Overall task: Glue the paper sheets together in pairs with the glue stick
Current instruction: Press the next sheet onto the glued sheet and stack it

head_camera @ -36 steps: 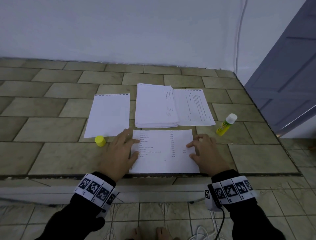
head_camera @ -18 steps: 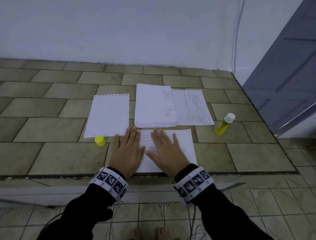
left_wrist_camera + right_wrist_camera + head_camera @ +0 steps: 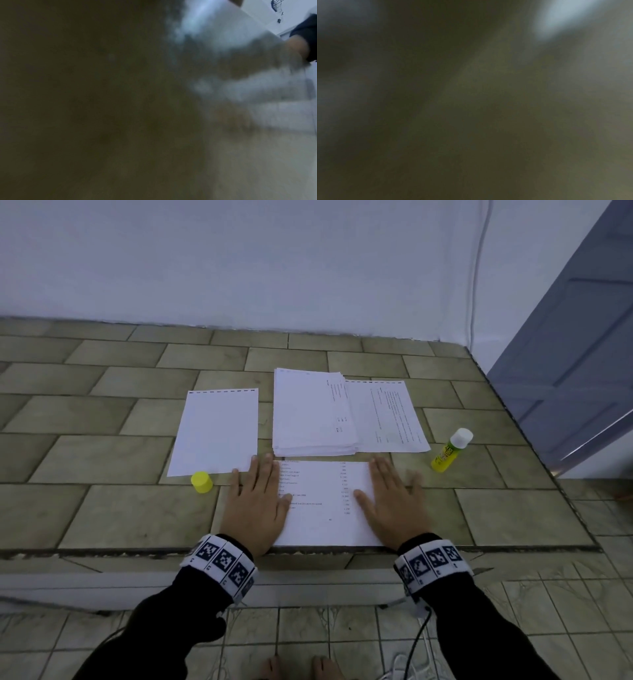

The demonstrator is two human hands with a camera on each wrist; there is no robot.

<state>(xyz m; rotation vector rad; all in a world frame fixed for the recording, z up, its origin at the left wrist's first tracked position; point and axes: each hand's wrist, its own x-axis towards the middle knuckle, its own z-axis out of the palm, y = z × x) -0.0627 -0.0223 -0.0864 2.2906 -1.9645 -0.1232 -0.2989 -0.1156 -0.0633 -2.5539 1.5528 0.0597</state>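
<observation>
A printed paper sheet [image 3: 325, 505] lies at the near edge of the tiled counter. My left hand [image 3: 258, 501] presses flat on its left edge, fingers straight. On the sheet's right edge my right hand [image 3: 394, 501] lies flat too. Behind it sits a stack of sheets [image 3: 311, 416], with a single printed sheet [image 3: 387, 419] to its right and a blank sheet [image 3: 217, 433] to its left. The yellow glue stick [image 3: 450, 451] lies uncapped at the right; its yellow cap [image 3: 201, 482] stands left of my left hand. Both wrist views are dark and blurred.
The counter [image 3: 102, 508] meets a white wall at the back and ends at its front edge just under my wrists. A grey door [image 3: 582, 344] stands to the right. A cable [image 3: 416, 642] hangs below my right wrist above the tiled floor.
My right hand has slid from the middle of the sheet out to its right edge, staying flat. My left hand has stayed pressed on the left edge.
</observation>
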